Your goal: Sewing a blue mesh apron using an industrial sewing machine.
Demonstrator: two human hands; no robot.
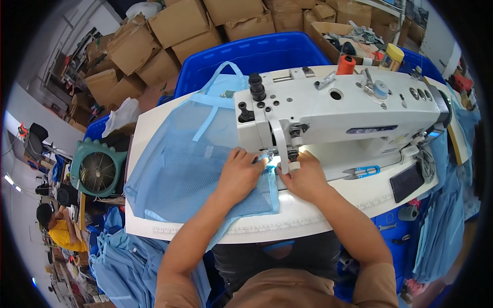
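A light-blue mesh bag [179, 164] with fabric binding and a strap lies spread over the left of the sewing table, its bound edge under the needle of a white sewing machine [334, 105]. My left hand [240, 173] presses on the mesh just left of the needle, fingers bent together and gripping the cloth. On the other side, my right hand [306, 177] is closed beside the needle, its thumb near the bag's bound edge. The machine head partly hides its fingertips and whatever they hold. A small lamp lights the stitching spot.
Blue-handled thread snips [361, 172] and a dark phone [406, 182] lie right of my hand. Orange thread [346, 65] stands atop the machine. Behind are a blue bin [251, 49] and cardboard boxes [179, 25]. A green fan [98, 168] and blue cloth [128, 267] sit left; a person in yellow [67, 233] sits beyond.
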